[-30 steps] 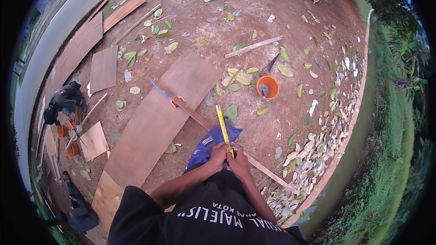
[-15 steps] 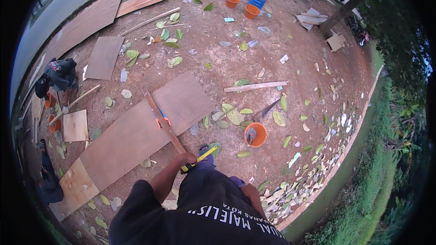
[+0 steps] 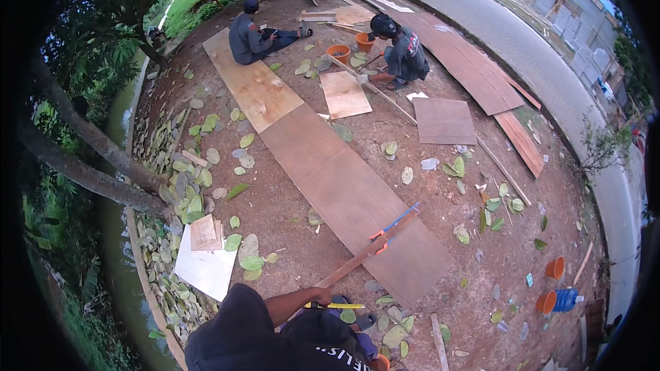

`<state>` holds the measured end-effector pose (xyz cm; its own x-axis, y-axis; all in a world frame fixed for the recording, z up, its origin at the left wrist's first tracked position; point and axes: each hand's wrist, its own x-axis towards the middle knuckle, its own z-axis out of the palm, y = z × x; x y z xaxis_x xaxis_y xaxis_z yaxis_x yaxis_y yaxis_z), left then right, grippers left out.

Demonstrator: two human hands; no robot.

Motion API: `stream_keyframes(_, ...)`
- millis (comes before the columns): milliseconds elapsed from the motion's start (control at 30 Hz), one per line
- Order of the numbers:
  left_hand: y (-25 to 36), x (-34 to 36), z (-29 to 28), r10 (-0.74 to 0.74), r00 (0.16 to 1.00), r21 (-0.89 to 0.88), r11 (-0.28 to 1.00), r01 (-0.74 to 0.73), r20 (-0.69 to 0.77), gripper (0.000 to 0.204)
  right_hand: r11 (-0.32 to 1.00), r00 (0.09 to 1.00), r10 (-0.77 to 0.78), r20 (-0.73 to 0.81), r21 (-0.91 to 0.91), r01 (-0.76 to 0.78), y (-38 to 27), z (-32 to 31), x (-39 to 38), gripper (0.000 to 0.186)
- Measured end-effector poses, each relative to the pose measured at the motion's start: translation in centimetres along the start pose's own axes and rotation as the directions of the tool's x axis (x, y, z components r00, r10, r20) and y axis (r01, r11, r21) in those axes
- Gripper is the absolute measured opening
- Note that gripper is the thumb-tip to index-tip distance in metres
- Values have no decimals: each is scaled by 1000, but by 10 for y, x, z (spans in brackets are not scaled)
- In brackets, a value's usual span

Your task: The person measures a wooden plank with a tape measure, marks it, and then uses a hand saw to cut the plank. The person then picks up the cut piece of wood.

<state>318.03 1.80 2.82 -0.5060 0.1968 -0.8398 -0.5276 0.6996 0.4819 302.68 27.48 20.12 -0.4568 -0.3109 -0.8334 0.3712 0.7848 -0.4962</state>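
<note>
My left hand [image 3: 320, 295] is closed round the near end of a long brown wooden strip [image 3: 349, 266]. The strip slants away to the right and lies across a long plywood panel [image 3: 323, 165] on the ground. A blue bar tool with orange ends, perhaps a clamp [image 3: 380, 235], sits on the strip where it crosses the panel. Just below my left hand stretches the yellow blade of a tape measure [image 3: 344, 306]; whether the same hand holds its case cannot be made out. My right hand is out of sight beyond my dark shirt.
One person [image 3: 251, 38] sits on the panel's far end. Another person [image 3: 404, 55] squats beside orange buckets [image 3: 338, 53], gloved hand on a wooden stick [image 3: 385, 93]. Plywood sheets [image 3: 445, 121], large leaves, a blue water jug [image 3: 567, 300] and a white board [image 3: 203, 264] lie around.
My view has swung left, so the panel and both people now appear further right. My left hand stays at the strip's end. My right forearm has gone out of view.
</note>
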Motion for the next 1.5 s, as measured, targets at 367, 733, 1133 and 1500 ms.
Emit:
stream_keyframes(367, 70, -90, 50, 329, 944, -612, 740, -280, -33, 26, 954, 819, 6, 573, -248, 166, -15, -39, 97, 49)
stream_keyframes(733, 37, 140, 55, -220, 939, -940, 276, -200, -264, 35, 940, 552, -135, 823, -70, 335, 55, 12, 369, 20)
stream_keyframes(1133, -169, 346, 8, -410, 765, -680, 731, -50, -497, 33, 858, 841, -498, 212, 261, 442, 23, 60, 711, 32)
stream_keyframes(1500, -192, 328, 53, -492, 770, -775, 632, -6, -407, 30, 846, 660, -433, -614, -25, 533, -120, -81, 889, 41)
